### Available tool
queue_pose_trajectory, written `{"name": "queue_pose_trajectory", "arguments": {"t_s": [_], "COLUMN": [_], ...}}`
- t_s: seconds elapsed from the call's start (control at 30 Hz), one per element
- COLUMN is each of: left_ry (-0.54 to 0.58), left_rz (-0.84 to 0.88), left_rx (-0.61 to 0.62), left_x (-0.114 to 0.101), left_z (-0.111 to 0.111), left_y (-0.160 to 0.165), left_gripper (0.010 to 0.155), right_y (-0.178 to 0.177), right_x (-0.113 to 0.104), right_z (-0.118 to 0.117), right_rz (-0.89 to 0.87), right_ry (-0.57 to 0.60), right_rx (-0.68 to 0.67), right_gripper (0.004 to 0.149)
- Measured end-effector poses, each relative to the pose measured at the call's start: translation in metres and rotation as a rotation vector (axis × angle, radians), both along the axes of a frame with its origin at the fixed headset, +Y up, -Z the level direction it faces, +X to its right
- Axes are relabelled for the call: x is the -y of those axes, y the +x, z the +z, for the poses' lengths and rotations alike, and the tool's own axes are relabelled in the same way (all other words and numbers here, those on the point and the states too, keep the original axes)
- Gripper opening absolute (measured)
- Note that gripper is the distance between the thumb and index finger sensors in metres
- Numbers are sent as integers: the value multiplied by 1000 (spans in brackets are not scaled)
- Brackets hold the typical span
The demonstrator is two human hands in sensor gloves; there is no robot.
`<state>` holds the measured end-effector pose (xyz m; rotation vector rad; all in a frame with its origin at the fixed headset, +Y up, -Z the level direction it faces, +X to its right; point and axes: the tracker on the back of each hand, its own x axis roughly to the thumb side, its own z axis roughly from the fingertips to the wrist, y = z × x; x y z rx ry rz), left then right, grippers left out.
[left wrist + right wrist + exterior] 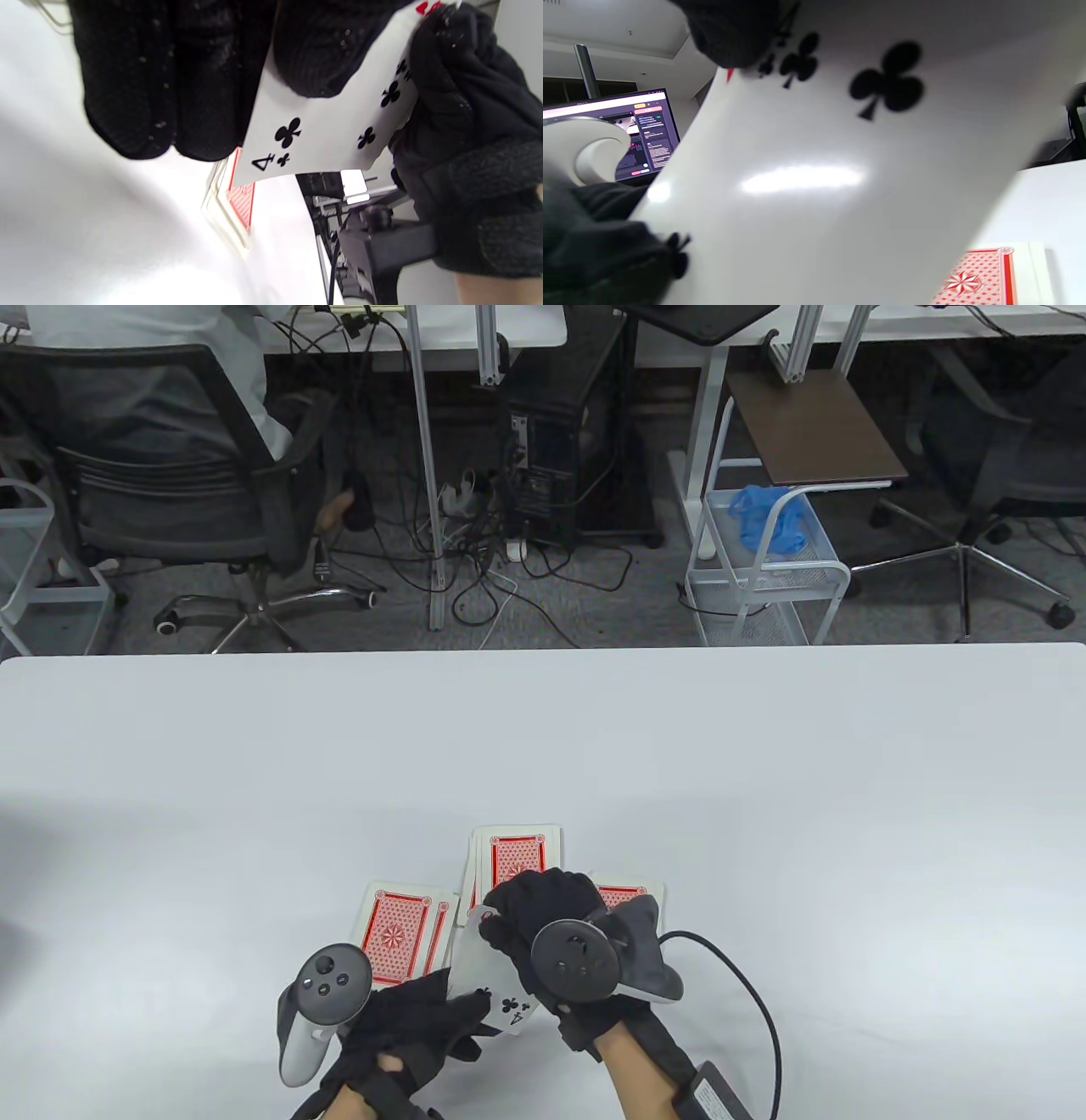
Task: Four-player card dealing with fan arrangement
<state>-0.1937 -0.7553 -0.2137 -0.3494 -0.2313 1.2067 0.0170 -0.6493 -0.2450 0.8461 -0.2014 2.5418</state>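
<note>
Both hands hold a small face-up packet of cards just above the table's near edge, with the four of clubs (502,994) on top. A red mark of another card peeks out at its far end. My left hand (450,1014) pinches the near end, thumb (314,51) on the face and fingers (169,84) under it. My right hand (501,920) grips the far end; it also shows in the left wrist view (458,127). The card's face (840,169) fills the right wrist view. Three red-backed piles lie face down: left (394,937), middle (513,857), right (628,892).
The white table (543,746) stretches far beyond the piles. A cable (747,984) runs from my right wrist to a black box (713,1094) at the near edge. Office chairs, a computer tower and a wire cart stand on the floor beyond.
</note>
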Motion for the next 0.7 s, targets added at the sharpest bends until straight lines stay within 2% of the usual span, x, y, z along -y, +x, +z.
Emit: {"name": "queue_pose_trajectory", "arguments": {"t_s": [0.03,0.1,0.13,0.17,0.27,0.3,0.33,0.37,0.4,0.47,0.53,0.7], "left_ry": [31,92,113,93,42,48,55,39,27,26,10,-44], "left_rz": [-29,-103,-118,-91,5,2,9,41,75,85,86,177], "left_rx": [-17,-14,-19,-29,-27,-32,-39,-55,-64,-64,-73,-71], "left_x": [-3,-9,-10,-9,-6,-6,-6,-5,-5,-4,-2,0], "left_z": [1,3,3,3,2,2,2,2,2,2,1,2], "left_y": [0,1,1,1,1,0,-2,-3,-4,-5,-5,-5], "left_gripper": [48,47,47,47,46,46,46,46,46,46,46,46], "right_y": [1,2,1,-1,2,4,10,12,15,17,17,18], "right_x": [0,0,0,-2,-5,-4,-3,-3,-2,-1,2,0], "right_z": [2,4,5,5,4,4,3,3,4,4,3,0], "right_rz": [-28,-56,-68,-33,-76,-119,-158,-138,-70,40,-41,-74], "right_ry": [-2,99,133,128,91,87,94,93,119,180,167,109], "right_rx": [22,70,90,83,34,45,96,123,174,202,136,111], "right_gripper": [45,54,43,39,40,44,54,65,67,52,45,46]}}
